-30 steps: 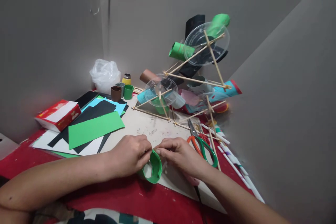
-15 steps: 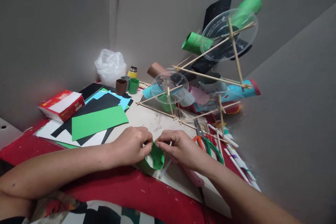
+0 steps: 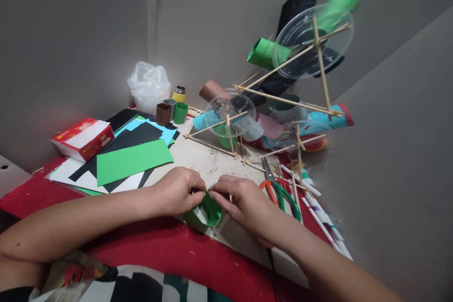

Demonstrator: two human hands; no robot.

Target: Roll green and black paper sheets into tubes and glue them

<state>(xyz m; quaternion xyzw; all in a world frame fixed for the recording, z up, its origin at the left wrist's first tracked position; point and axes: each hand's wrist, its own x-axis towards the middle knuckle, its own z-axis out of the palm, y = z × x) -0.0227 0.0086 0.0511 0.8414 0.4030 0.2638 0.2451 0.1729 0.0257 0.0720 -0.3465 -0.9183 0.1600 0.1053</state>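
Note:
Between my two hands, near the front edge of the board, is a small green paper cup (image 3: 213,214) with its open top toward me. My left hand (image 3: 180,191) pinches the cup's far rim from the left. From the other side, the fingers of my right hand (image 3: 239,198) are closed on the same rim, thumb and forefinger close to the left fingertips. The pinched spot itself is mostly covered by fingers. To the right of my right hand lie scissors (image 3: 279,188) with orange and green handles.
Coloured paper sheets (image 3: 134,163) and a red box (image 3: 83,139) lie at left. Small paper cups (image 3: 163,114) and a white plastic bag (image 3: 149,87) stand behind. Stick frames with clear plastic discs (image 3: 313,42) fill the right, beside rolled paper tubes (image 3: 323,219).
Both hands keep their pinch on the green cup's rim, and my right hand has shifted very slightly. The view has tilted a little.

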